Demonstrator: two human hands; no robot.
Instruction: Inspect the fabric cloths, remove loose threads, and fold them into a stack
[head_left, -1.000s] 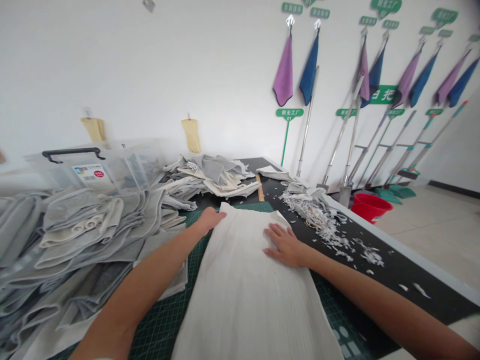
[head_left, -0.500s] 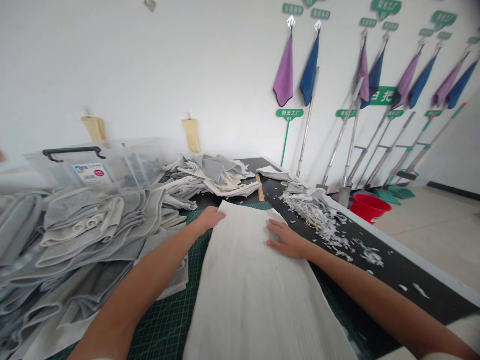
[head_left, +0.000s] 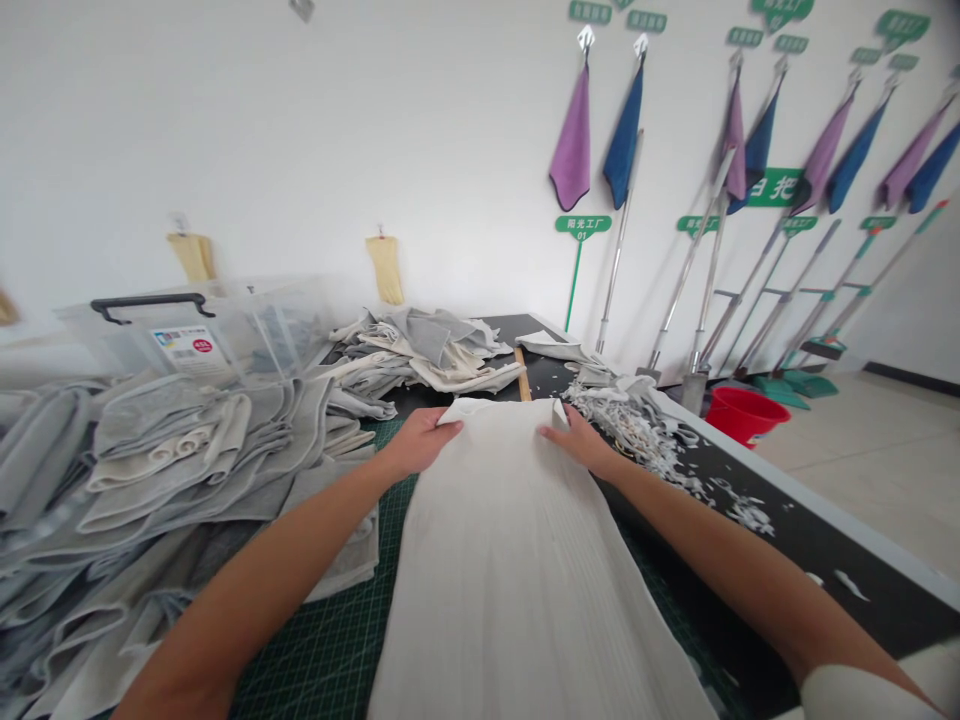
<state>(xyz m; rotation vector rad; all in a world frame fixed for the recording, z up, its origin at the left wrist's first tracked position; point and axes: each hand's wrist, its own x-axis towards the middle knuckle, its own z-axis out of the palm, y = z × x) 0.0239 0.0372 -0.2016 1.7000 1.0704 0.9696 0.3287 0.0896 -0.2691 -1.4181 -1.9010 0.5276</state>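
Note:
A long sheet of white ribbed fabric (head_left: 517, 570) lies along the green cutting mat (head_left: 330, 650), its near end running out of view. My left hand (head_left: 420, 442) pinches the far left corner of the sheet, which lifts slightly. My right hand (head_left: 577, 443) holds the far right corner, with a small fold of cloth turned up by the fingers. Both arms reach forward on either side of the fabric. Left of my left arm lies a heap of grey folded fabric pieces (head_left: 172, 470).
A clear plastic storage box (head_left: 202, 330) stands behind the grey heap, and crumpled cloth offcuts (head_left: 427, 350) lie beyond the hands. White scraps (head_left: 637, 430) litter the black table (head_left: 817, 540), with a wooden ruler (head_left: 523, 385) at the far end. A red bucket (head_left: 739, 415) and mops stand by the wall.
My right hand has gone from lying flat on the fabric to holding its far right corner. My left hand has moved onto the far left corner and taken hold of it.

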